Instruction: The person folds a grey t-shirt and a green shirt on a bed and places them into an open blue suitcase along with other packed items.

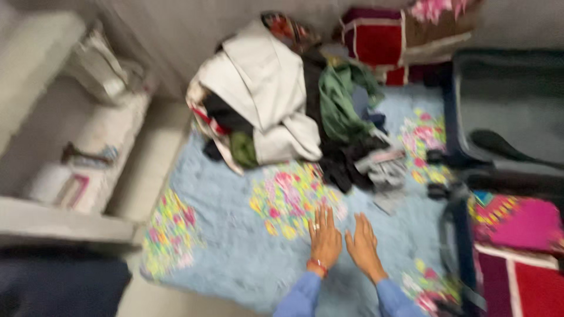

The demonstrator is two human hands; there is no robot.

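Light-blue floral fleece blanket (235, 252) below heaped clothes pile (282, 105); left hand (324, 235), right hand (363, 242) flat, open, empty; best press evenly, smoothing outward.

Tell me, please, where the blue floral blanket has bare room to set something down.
Bare blanket lies between the left hand and the blanket's left edge. The clothes pile crowds the top; the open suitcase and black strap crowd the right.
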